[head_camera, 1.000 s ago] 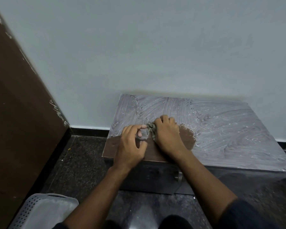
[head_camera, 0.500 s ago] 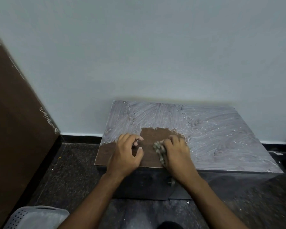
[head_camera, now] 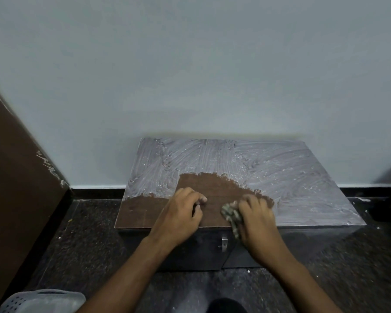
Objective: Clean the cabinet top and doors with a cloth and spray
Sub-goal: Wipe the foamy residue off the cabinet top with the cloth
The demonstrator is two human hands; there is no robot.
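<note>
Cloth (head_camera: 231, 216): mostly hidden under right hand (head_camera: 256, 222); only a bunched edge shows at its thumb side.
Right hand fingertips: motion-blurred.
Left hand (head_camera: 178, 219): curled fingertips, contact with cabinet top (head_camera: 303, 177) unclear.
Perforated basket (head_camera: 41, 301): below-left of left hand, cut by bottom edge.
Door handle (head_camera: 224, 243): small, between wrists, detail unreadable.

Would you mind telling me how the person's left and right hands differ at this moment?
The right hand is closed in a grip on the bunched cloth, while the left hand holds nothing, its fingers curled. The right hand sits beside the white foam; the left rests on wiped brown wood. Both lie on the cabinet top near its front edge.
</note>
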